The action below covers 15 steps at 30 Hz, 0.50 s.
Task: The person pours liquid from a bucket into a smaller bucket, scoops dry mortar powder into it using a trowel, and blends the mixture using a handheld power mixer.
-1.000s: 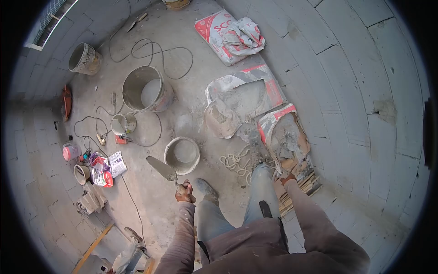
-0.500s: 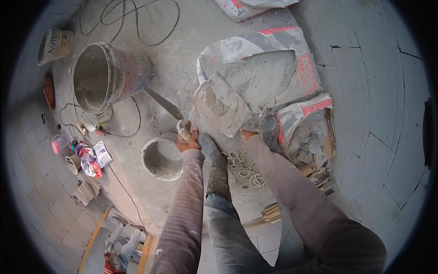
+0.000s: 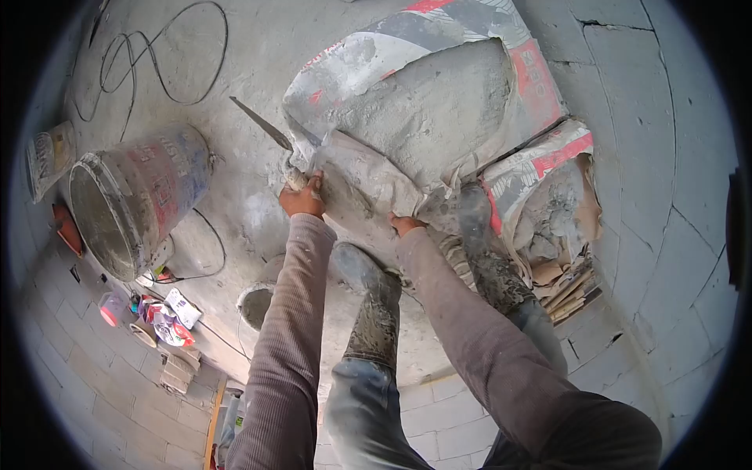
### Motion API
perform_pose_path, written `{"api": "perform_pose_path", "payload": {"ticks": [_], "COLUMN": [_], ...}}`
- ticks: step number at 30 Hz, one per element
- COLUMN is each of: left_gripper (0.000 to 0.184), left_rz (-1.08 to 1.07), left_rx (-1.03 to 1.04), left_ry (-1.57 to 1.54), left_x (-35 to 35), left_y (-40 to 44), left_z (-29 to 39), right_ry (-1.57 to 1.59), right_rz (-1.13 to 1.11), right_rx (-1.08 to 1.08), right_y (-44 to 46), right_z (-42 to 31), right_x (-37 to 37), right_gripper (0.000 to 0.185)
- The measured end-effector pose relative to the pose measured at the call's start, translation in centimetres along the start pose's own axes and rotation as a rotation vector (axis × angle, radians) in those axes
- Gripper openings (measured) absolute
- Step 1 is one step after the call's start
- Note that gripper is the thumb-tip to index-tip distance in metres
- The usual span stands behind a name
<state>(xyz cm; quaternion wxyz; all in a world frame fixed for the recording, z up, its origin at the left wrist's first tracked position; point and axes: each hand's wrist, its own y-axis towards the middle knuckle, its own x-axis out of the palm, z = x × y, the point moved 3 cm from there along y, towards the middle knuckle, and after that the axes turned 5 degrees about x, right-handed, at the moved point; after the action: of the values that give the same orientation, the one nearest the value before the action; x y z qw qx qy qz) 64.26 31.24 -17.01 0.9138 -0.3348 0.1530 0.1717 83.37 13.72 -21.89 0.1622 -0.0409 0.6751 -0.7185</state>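
Left hand [image 3: 304, 197] grips long grey metal trowel [image 3: 264, 124], right hand [image 3: 406, 225] pinches torn dusty-grey paper flap [image 3: 374, 171]; best hold flap steady, trowel clear, so loose grey powder [image 3: 450, 110] doesn't spill.

The rough grey concrete floor [image 3: 251, 188] bears a torn red, white and grey paper sack [image 3: 540, 86] at one o'clock, a second torn sack [image 3: 564, 153] at three, a large mortar-smeared round bucket [image 3: 160, 188] at nine, and looped black cable [image 3: 227, 35] at ten.

A building site is indicated by the bare block wall [image 3: 654, 188] at right, opened powder bag [image 3: 539, 84] and mortar-stained bucket [image 3: 160, 180].
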Motion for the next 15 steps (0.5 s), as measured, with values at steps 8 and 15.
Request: {"api": "perform_pose_path", "payload": {"ticks": [8,15], "left_gripper": [0.018,0.019], "left_rz": [-0.080,-0.075], "left_rx": [-0.037,0.050], "left_ry": [-0.277,-0.089], "left_x": [-3.2,-5.6], "left_y": [-11.3,-11.7], "left_z": [12.9,13.8], "right_ry": [-0.035,0.649], "right_rz": [-0.104,-0.321], "right_rx": [-0.080,0.214], "right_y": [-10.9,-13.5], "right_z": [2.2,3.2], "right_x": [-6.4,-2.1], "right_gripper": [0.065,0.061]}}
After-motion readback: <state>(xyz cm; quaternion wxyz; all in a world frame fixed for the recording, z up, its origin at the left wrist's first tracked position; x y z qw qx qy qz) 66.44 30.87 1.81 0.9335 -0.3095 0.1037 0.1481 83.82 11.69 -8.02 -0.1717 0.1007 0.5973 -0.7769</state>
